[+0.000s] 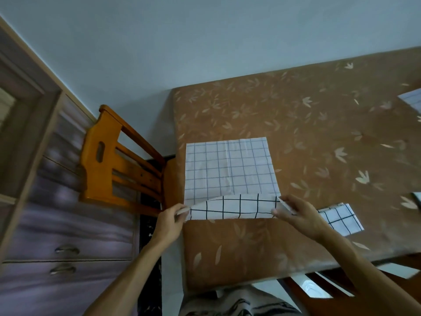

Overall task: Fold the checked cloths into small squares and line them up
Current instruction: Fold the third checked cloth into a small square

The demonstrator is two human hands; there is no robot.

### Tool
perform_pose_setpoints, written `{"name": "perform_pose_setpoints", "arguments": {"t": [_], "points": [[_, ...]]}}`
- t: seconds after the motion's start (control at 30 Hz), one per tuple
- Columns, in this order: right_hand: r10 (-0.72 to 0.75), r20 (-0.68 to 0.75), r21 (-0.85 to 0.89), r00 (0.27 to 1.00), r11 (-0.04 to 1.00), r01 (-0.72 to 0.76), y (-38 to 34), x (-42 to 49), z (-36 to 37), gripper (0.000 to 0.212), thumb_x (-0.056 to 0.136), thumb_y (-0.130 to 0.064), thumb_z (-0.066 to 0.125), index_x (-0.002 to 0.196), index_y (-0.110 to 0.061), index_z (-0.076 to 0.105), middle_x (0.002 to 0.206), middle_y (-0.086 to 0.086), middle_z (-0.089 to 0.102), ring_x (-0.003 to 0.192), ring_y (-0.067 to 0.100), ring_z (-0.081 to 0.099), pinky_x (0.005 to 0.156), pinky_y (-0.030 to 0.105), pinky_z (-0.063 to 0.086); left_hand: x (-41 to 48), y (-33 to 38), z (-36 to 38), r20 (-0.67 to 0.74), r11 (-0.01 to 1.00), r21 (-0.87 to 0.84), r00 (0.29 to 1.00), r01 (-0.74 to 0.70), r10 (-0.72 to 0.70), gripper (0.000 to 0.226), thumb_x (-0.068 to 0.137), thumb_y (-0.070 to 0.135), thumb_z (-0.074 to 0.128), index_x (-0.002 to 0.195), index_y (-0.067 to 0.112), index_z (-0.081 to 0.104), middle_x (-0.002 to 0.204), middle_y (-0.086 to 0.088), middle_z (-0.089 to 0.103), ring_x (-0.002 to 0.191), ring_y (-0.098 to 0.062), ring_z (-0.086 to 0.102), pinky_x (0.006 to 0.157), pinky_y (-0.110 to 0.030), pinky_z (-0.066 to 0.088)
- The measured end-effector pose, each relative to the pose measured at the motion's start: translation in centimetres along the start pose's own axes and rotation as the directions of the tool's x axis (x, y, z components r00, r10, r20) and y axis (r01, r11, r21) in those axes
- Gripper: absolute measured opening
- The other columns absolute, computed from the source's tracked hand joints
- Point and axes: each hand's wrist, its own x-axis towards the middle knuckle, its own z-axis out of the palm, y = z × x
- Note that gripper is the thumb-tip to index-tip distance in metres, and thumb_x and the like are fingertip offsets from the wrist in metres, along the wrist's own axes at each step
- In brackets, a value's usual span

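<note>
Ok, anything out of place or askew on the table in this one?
Nothing spilled or damaged. The small folded cloth beside the right hand looks slightly turned against the spread cloth, though the wide lens may exaggerate that.

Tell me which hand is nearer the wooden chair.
Left. The left hand pinches the cloth at a corner beside the chair; the right hand pinches the opposite corner, farther across the table.

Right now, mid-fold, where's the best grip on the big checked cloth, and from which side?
Its two near corners, from the near table edge. The checked cloth lies flat with only the near hem turned up; a pinch at each end keeps that hem taut. The left hand and right hand pinch there; carrying both toward the far edge should fold it evenly.
</note>
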Motion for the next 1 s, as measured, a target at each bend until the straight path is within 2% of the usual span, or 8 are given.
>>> {"name": "perform_pose_setpoints", "arguments": {"t": [0.1,0.3,0.4,0.5,0.67,0.73,0.83,1.0], "points": [[-0.004,0.105,-0.126,0.994,0.992,0.017,0.7,-0.2,-0.5,0.066,0.066,-0.043,0.088,0.122,-0.039,0.054,0.113,-0.022,0.058,0.104,0.002,0.056,0.089,0.026,0.046,-1.0,1.2,-0.3,-0.029,0.995,-0.097,0.999,0.009,-0.012,0.016,0.098,0.012,0.058,0.102,0.023,0.068,0.075,0.009,0.064,0.062,0.003,0.058,0.052,-0.009,0.039],[0.038,0.059,-0.189,0.998,0.982,-0.026,2.7,1.1,-1.3,0.018,0.072,-0.033,0.083,0.069,-0.024,0.069,0.069,-0.004,0.068,0.068,0.014,0.065,0.063,0.032,0.050,-2.1,2.4,-0.9,-0.097,0.994,-0.107,0.995,0.022,-0.032,0.026,0.102,0.021,0.052,0.076,0.024,0.058,0.059,0.006,0.052,0.054,-0.002,0.052,0.053,-0.020,0.035],[-0.014,0.065,-0.079,0.998,0.997,0.019,2.3,1.3,-2.0,0.013,0.082,-0.033,0.077,0.076,-0.022,0.073,0.074,-0.004,0.073,0.069,0.006,0.068,0.066,0.030,0.053,-2.3,2.4,-1.2,-0.103,0.986,-0.158,0.992,0.053,-0.070,0.026,0.101,0.025,0.053,0.079,0.016,0.062,0.062,-0.001,0.059,0.058,-0.006,0.059,0.057,-0.026,0.042],[-0.084,0.048,0.050,0.995,0.995,0.082,1.6,2.3,-2.5,0.002,0.088,-0.026,0.071,0.089,-0.027,0.071,0.083,-0.010,0.073,0.076,-0.002,0.067,0.066,0.016,0.047,-1.9,2.1,-1.4,-0.093,0.978,-0.198,0.992,0.061,-0.080,0.025,0.102,0.030,0.051,0.102,0.013,0.069,0.089,-0.013,0.072,0.083,-0.022,0.068,0.072,-0.041,0.055],[-0.031,-0.042,0.093,0.999,0.995,0.035,0.9,5.9,-1.7,0.023,0.092,-0.036,0.063,0.101,-0.017,0.070,0.091,-0.005,0.075,0.084,0.009,0.071,0.074,0.033,0.057,0.2,2.2,-1.4,-0.115,0.982,-0.161,0.986,0.103,-0.123,0.033,0.102,0.039,0.047,0.096,0.014,0.067,0.082,-0.007,0.069,0.078,-0.018,0.066,0.068,-0.035,0.051],[0.002,-0.077,0.061,0.997,0.998,0.003,0.3,7.3,-1.2,0.023,0.093,-0.037,0.061,0.098,-0.015,0.068,0.086,-0.003,0.073,0.079,0.013,0.069,0.067,0.033,0.056,1.5,1.8,-1.2,-0.109,0.978,-0.143,0.980,0.152,-0.168,0.030,0.103,0.034,0.048,0.097,0.011,0.067,0.082,-0.009,0.069,0.077,-0.020,0.066,0.066,-0.036,0.051],[0.041,-0.091,0.010,0.995,0.999,-0.041,-0.3,9.4,-0.2,0.017,0.095,-0.035,0.060,0.096,-0.019,0.065,0.085,-0.004,0.070,0.076,0.012,0.066,0.059,0.030,0.051,3.4,1.4,-1.0,-0.092,0.971,-0.090,0.969,0.222,-0.230,0.031,0.103,0.029,0.049,0.090,0.004,0.063,0.075,-0.016,0.063,0.064,-0.020,0.058,0.053,-0.017,0.036],[0.124,-0.071,-0.080,0.990,0.988,-0.129,-0.7,13.2,1.5,0.021,0.096,-0.035,0.057,0.080,-0.023,0.062,0.074,-0.002,0.065,0.069,0.017,0.061,0.057,0.031,0.046,6.3,0.0,-0.3,-0.109,0.959,-0.066,0.953,0.277,-0.283,0.037,0.102,0.025,0.053,0.066,0.016,0.046,0.056,0.001,0.044,0.049,-0.008,0.039,0.048,-0.020,0.026]]}}
